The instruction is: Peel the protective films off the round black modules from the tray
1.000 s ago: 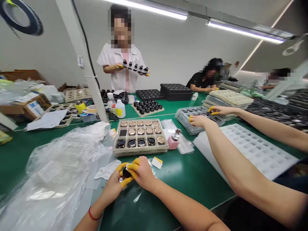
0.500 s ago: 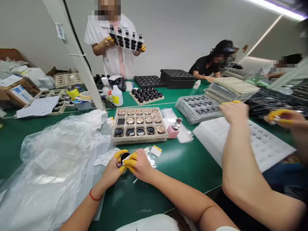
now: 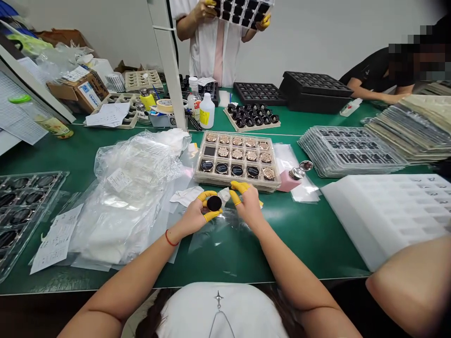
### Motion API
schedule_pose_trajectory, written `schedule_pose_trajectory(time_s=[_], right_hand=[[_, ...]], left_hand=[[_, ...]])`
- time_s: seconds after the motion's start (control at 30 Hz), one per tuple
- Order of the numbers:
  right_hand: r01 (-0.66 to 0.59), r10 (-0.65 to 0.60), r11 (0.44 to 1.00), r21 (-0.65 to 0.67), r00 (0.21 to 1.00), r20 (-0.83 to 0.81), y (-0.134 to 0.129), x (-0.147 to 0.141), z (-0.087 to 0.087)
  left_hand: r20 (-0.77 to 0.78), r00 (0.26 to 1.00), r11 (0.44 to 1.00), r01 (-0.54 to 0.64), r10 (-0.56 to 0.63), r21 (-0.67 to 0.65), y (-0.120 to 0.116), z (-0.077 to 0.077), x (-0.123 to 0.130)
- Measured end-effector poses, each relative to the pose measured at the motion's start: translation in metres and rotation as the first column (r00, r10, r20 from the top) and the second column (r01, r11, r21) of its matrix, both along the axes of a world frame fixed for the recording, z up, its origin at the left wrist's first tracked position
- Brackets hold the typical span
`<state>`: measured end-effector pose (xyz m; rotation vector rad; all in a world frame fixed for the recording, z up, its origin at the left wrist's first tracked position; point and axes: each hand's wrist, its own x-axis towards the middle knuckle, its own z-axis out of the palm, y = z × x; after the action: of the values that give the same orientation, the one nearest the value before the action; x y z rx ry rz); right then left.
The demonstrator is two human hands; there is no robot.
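My left hand (image 3: pixel 200 210), with yellow finger cots, grips a small round piece with a glossy black face (image 3: pixel 214 203), like a watch head, by its edge. Just to its right is my right hand (image 3: pixel 246 202), also in yellow finger cots. A small white wipe (image 3: pixel 224 193) is at its thumb and fingertips, apart from the black face. Behind both hands stands a stack of clear trays (image 3: pixel 237 180); its top tray holds several rose-gold watch heads (image 3: pixel 237 154) and black-faced round ones (image 3: pixel 237 170). One compartment (image 3: pixel 210 150) has only a dark square bottom.
A pink pump bottle (image 3: pixel 291 180) stands right of the trays. Plastic bags (image 3: pixel 134 188) cover the left side. White foam (image 3: pixel 380 206) and a co-worker's arm (image 3: pixel 408 277) are at right. Another person (image 3: pixel 214 51) holds a tray across the table.
The view has shifted to the right side's expense, showing more at left. My right hand has drawn away from the black face with the wipe. The neighbour's hands have left view.
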<state>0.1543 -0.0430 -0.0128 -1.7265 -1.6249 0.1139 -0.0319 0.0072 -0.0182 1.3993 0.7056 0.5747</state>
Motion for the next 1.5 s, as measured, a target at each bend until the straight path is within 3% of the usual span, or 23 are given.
schedule_pose_trajectory(time_s=[0.1,0.2,0.33,0.6,0.87,1.13,1.5], right_hand=[[-0.009,-0.015,0.993,-0.12,0.98,-0.199,-0.009,0.017,0.009],[-0.089,-0.045,0.951,-0.297,0.908,-0.416,-0.016,0.026,0.012],[-0.157,-0.067,0.898,-0.411,0.875,-0.479,-0.021,0.022,0.012],[-0.232,0.023,0.893,-0.385,0.879,-0.477,-0.017,0.008,0.019],[-0.224,0.097,0.967,-0.124,0.767,-0.634,-0.012,0.0,0.03],[-0.293,0.082,0.939,-0.178,0.696,-0.713,-0.007,-0.026,0.013],[-0.28,0.071,0.933,-0.228,0.762,-0.644,-0.008,-0.023,0.014]], left_hand=[[0.042,0.999,1.0,0.017,-0.016,-0.012,0.002,0.002,-0.002],[0.072,0.997,1.0,0.023,-0.024,0.012,0.003,0.004,-0.004],[0.062,0.998,0.999,0.028,-0.03,0.032,0.003,0.003,-0.004],[0.076,0.997,1.0,0.031,-0.031,-0.001,0.003,-0.002,-0.002],[0.016,0.999,0.999,0.046,-0.046,0.009,0.002,0.002,-0.001],[0.037,0.993,0.993,0.114,-0.115,0.024,-0.001,0.001,0.0],[0.033,0.99,0.99,0.138,-0.137,-0.003,-0.001,-0.001,0.0]])
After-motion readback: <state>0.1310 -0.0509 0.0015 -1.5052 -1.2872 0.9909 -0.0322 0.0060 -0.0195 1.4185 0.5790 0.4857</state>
